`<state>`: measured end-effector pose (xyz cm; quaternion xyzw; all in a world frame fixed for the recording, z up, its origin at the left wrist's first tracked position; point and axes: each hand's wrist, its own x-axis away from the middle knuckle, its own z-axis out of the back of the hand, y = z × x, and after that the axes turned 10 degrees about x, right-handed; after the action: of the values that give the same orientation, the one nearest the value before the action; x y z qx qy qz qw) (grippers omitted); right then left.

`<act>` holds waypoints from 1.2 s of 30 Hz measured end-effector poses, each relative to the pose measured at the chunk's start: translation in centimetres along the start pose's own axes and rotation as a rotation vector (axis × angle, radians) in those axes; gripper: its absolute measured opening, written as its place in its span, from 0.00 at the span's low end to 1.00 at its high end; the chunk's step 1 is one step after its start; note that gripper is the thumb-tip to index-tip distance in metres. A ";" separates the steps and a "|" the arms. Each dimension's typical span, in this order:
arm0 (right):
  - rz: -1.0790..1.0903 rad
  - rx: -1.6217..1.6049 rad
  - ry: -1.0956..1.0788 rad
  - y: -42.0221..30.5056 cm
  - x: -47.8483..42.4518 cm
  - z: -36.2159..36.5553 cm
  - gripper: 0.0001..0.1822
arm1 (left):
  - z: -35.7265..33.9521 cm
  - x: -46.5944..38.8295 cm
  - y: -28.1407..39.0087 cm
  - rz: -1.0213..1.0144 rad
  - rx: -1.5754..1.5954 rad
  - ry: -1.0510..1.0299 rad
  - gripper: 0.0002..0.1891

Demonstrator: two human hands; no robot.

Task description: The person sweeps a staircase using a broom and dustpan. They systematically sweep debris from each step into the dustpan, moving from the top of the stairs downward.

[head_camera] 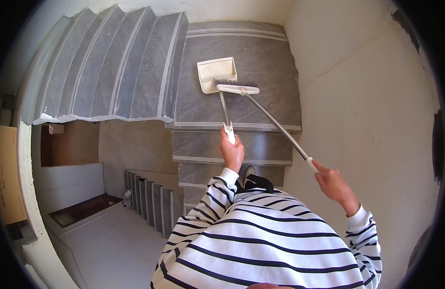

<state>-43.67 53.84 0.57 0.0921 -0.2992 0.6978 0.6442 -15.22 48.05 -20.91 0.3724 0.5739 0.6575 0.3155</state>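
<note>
My left hand (232,151) grips the white handle end of a long-handled cream dustpan (216,69), whose pan lies over the grey stair landing (269,61). My right hand (333,182) holds the white grip of a broom with a metal pole. The white broom head (238,89) with grey bristles is at the right part of the dustpan's toothed near edge, overlapping it in view. Its other end reaches past the pan to the right. Whether the bristles touch the floor cannot be told.
Grey steps (139,72) with pale edge strips rise at the left; more steps (233,146) lie below the landing, near my shoe (249,171). A plain wall (359,108) bounds the right. An open stairwell shows lower left, with a lower flight (153,202) and a cardboard box (9,173).
</note>
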 end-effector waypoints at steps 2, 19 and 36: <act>-0.078 -0.024 -0.026 -1.0 1.4 1.5 0.24 | 0.1 -0.2 -0.8 0.002 0.013 0.006 0.26; 0.158 0.148 0.026 -0.8 -8.4 -6.1 0.28 | -0.8 1.0 0.4 -0.141 -0.009 -0.015 0.27; -0.154 -0.110 -0.069 -0.6 2.2 2.4 0.24 | 0.2 0.2 -1.0 -0.015 -0.001 -0.002 0.27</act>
<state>-44.01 54.40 3.82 0.1034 -0.3509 0.6251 0.6896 -15.13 48.46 -21.88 0.3687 0.5762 0.6548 0.3213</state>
